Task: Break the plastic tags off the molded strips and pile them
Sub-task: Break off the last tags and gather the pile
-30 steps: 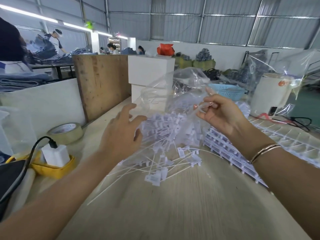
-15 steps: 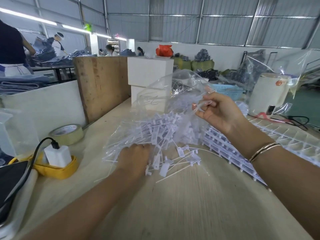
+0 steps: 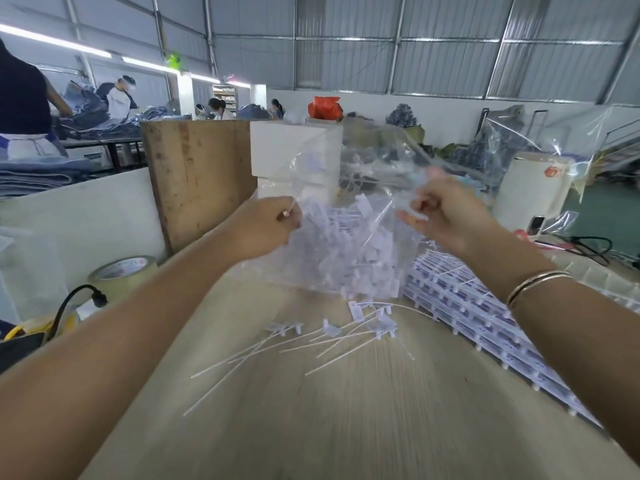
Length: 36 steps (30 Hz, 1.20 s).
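Here the wooden worktop point(image 3: 346, 427) holds stacked molded strips point(image 3: 485, 317) on the right. Both hands lift a clear plastic bag point(image 3: 346, 237) full of tags: left hand point(image 3: 263, 226) and right hand point(image 3: 446, 216) each pinch its top edge. Loose tags point(image 3: 346, 336) lie below.

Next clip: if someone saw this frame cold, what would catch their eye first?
The clear plastic bag full of white tags, held up mid-frame above the wooden table by the left hand and right hand gripping its upper edges. Then the loose tags with long thin tails scattered on the table below it, and the molded strips stacked along the right.
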Motion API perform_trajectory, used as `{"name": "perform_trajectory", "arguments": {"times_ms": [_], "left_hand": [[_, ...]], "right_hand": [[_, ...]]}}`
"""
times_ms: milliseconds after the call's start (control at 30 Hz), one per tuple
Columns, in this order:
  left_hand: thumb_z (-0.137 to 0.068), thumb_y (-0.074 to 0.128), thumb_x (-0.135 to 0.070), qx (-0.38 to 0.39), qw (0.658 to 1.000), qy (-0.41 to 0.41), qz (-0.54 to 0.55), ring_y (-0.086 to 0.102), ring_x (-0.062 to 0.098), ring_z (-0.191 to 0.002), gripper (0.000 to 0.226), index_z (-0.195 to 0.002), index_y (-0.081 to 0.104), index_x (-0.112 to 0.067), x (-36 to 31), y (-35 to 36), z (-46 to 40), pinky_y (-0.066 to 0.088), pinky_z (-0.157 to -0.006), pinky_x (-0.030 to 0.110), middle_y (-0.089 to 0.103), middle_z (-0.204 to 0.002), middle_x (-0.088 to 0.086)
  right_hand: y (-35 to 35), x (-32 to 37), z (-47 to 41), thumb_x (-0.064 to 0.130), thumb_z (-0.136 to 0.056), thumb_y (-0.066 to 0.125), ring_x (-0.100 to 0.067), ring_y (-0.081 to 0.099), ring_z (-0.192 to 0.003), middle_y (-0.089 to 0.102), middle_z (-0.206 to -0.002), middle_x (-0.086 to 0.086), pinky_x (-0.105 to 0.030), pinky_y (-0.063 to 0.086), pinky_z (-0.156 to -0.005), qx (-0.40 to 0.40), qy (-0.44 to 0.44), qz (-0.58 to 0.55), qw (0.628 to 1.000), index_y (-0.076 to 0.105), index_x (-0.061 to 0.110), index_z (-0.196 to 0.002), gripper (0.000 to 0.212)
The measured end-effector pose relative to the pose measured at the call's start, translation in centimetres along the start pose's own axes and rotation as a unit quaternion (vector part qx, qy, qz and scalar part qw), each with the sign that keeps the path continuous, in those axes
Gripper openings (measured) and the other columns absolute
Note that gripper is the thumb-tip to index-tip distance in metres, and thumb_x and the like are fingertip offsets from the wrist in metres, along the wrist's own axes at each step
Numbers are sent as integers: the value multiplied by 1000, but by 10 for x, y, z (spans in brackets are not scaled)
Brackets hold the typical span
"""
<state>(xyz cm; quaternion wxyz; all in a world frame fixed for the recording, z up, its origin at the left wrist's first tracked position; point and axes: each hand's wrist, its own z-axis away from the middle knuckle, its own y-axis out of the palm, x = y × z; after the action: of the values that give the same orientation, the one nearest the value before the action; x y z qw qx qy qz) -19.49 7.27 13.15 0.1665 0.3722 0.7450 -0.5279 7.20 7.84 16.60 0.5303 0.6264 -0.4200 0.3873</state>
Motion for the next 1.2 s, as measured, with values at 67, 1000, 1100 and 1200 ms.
{"name": "perform_trajectory", "arguments": {"times_ms": [67,1000,1100,1200], "left_hand": [[-89,54,-15,157,982,-69,-81,56,10,-48,19,-73,62,-21,-6,-1,-6,46,-55,19,63,-59,1],[-85,62,-26,-53,877,89,-470,55,24,-96,34,-117,54,-21,17,54,69,42,-79,35,52,-111,4],[-67,77,-4,-39,891,148,-428,59,30,-66,19,-82,67,-10,9,39,58,46,-59,36,58,-89,13],[-80,59,-1,-112,922,148,-339,60,33,-70,10,-83,67,-6,1,11,40,51,-61,41,60,-91,16]], "right_hand": [[-3,-12,5,-9,-86,46,-10,44,-51,44,-56,0,-38,57,-71,19,48,129,990,46,13,-126,45],[21,11,27,-20,-79,18,-12,47,-44,34,-64,-4,-22,44,-47,-21,31,-190,981,37,9,-139,69],[17,8,25,-20,-78,20,-12,39,-53,35,-64,-4,-21,46,-47,-35,29,-167,985,37,8,-140,70],[11,18,13,-21,-80,23,-11,40,-55,34,-67,-4,-21,48,-50,-87,31,-106,990,50,9,-119,56]]}}
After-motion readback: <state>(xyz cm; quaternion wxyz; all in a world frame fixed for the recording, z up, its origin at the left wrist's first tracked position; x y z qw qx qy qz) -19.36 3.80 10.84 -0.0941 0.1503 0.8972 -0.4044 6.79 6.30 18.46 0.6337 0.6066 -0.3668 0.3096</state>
